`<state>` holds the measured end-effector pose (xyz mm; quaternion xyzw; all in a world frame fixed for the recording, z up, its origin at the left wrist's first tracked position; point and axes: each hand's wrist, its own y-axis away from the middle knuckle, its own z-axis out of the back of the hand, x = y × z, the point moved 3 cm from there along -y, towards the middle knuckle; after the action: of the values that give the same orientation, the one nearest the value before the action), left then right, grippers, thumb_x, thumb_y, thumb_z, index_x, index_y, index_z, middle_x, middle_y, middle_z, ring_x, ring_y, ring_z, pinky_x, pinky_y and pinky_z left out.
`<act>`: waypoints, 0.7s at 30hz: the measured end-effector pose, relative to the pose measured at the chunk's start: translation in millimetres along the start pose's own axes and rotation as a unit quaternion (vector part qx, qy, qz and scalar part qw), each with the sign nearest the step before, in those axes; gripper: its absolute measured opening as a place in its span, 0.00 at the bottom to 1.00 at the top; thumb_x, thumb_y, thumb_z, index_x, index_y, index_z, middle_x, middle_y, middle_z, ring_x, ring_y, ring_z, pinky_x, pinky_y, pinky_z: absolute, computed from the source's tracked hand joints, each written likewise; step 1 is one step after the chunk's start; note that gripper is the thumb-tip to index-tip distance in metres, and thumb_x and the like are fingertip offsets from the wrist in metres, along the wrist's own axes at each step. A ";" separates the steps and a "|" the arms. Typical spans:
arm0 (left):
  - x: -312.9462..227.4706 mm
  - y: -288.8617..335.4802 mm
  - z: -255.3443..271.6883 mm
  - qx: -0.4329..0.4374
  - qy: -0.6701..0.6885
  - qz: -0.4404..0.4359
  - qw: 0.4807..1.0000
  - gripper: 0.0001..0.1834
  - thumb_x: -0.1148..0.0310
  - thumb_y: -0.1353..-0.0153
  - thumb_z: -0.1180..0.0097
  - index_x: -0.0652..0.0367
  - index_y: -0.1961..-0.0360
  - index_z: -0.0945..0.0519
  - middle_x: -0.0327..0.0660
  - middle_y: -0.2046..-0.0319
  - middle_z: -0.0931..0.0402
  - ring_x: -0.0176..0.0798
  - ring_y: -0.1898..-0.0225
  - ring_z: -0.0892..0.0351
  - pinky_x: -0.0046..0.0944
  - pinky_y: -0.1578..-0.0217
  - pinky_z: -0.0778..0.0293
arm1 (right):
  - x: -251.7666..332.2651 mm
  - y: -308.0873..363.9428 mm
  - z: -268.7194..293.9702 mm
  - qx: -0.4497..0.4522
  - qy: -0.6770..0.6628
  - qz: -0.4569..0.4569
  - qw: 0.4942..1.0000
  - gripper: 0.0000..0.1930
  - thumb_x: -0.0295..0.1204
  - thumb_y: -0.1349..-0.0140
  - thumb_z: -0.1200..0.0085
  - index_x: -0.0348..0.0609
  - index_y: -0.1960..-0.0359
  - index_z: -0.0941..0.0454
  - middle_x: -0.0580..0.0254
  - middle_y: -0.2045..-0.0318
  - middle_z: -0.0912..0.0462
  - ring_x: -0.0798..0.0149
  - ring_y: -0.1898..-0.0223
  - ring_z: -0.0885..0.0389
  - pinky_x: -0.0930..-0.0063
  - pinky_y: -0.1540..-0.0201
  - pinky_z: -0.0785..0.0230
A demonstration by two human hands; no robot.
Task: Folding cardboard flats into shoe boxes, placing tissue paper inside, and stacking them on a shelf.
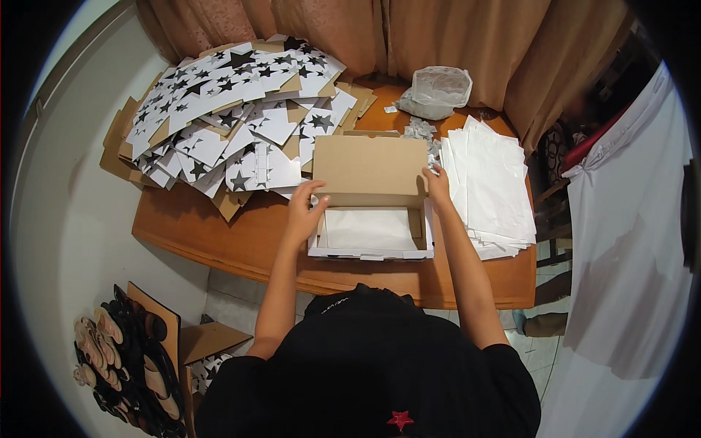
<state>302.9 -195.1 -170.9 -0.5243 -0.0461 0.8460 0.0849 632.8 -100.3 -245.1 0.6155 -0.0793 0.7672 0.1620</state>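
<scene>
In front of me on the table stands an open cardboard box (pixel 370 162), its brown lid raised at the back and its outer walls white. A sheet of white paper (pixel 367 228) lies in the bottom. My left hand (pixel 303 210) grips the box's left side near the lid fold, thumb and fingers apart around the edge. On the other side, my right hand (pixel 438 184) holds the lid's right edge between thumb and fingers. Part of its grip is hidden behind the lid.
Flattened cardboard pieces with black stars (pixel 248 87) are heaped at the left of the wooden table (pixel 226 233). White paper sheets (pixel 491 186) are stacked at right. Behind are small packets (pixel 418 130) and a plastic bag (pixel 438 91). Sandals (pixel 120 350) sit at lower left.
</scene>
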 end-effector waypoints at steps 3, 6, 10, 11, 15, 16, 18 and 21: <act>19.7 11.0 8.7 -0.145 -0.045 -0.001 0.988 0.20 0.67 0.45 0.44 0.62 0.51 0.29 0.48 0.51 0.30 0.47 0.49 0.32 0.41 0.51 0.35 | 5.8 -3.6 7.5 0.019 -0.093 -0.050 0.994 0.27 0.37 0.42 0.48 0.43 0.42 0.40 0.63 0.69 0.24 0.76 0.71 0.28 0.83 0.72 0.38; 42.2 25.7 9.0 -0.227 0.126 0.051 0.964 0.21 0.69 0.45 0.45 0.61 0.50 0.30 0.44 0.52 0.31 0.40 0.52 0.32 0.35 0.56 0.35 | 40.5 20.5 8.1 0.053 -0.166 0.021 0.985 0.28 0.37 0.42 0.47 0.39 0.43 0.40 0.63 0.67 0.25 0.72 0.62 0.28 0.80 0.60 0.36; -16.0 38.1 -1.7 -0.208 -0.078 -0.071 0.972 0.12 0.69 0.47 0.44 0.59 0.61 0.25 0.44 0.62 0.28 0.46 0.57 0.31 0.45 0.57 0.36 | 67.6 50.5 19.4 0.076 -0.163 0.105 0.978 0.30 0.36 0.42 0.45 0.40 0.42 0.43 0.62 0.63 0.26 0.69 0.59 0.28 0.76 0.56 0.35; -23.7 44.5 -5.3 -0.208 -0.078 -0.069 0.973 0.12 0.69 0.47 0.44 0.59 0.61 0.25 0.44 0.62 0.28 0.46 0.57 0.31 0.45 0.57 0.36 | 72.2 58.8 19.9 0.080 -0.172 0.155 0.970 0.30 0.36 0.43 0.44 0.41 0.41 0.43 0.61 0.61 0.27 0.67 0.57 0.28 0.74 0.54 0.35; -43.4 78.6 -41.9 -0.027 -0.162 -0.188 0.968 0.11 0.66 0.50 0.43 0.54 0.64 0.22 0.41 0.64 0.28 0.44 0.58 0.31 0.42 0.58 0.39 | 79.3 93.0 25.0 0.087 -0.173 0.234 0.953 0.31 0.37 0.43 0.44 0.44 0.41 0.44 0.59 0.54 0.31 0.63 0.52 0.30 0.70 0.49 0.36; -44.4 86.8 -52.0 0.015 -0.182 -0.216 0.959 0.12 0.65 0.51 0.42 0.53 0.64 0.21 0.39 0.63 0.29 0.42 0.57 0.31 0.42 0.57 0.40 | 73.3 97.6 28.9 0.085 -0.196 0.241 0.947 0.33 0.40 0.46 0.40 0.44 0.43 0.43 0.60 0.53 0.33 0.63 0.50 0.32 0.66 0.49 0.36; -44.2 101.5 -65.1 0.028 -0.208 -0.215 0.954 0.13 0.64 0.51 0.42 0.52 0.62 0.21 0.38 0.62 0.29 0.41 0.56 0.32 0.43 0.57 0.41 | 56.2 105.6 35.6 0.085 -0.182 0.250 0.947 0.32 0.42 0.48 0.39 0.43 0.46 0.41 0.61 0.54 0.32 0.63 0.50 0.32 0.66 0.48 0.37; -37.7 116.3 -79.3 0.052 -0.236 -0.193 0.951 0.19 0.64 0.52 0.41 0.52 0.57 0.23 0.37 0.58 0.31 0.40 0.53 0.34 0.45 0.55 0.44 | 50.0 127.8 40.3 0.100 -0.139 0.258 0.951 0.26 0.41 0.54 0.34 0.42 0.58 0.32 0.60 0.56 0.31 0.60 0.50 0.32 0.65 0.45 0.41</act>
<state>379.3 -317.3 -192.5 -0.2854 -0.1211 0.9143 0.2607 616.1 -225.2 -177.4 0.6879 -0.1798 0.6935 -0.1164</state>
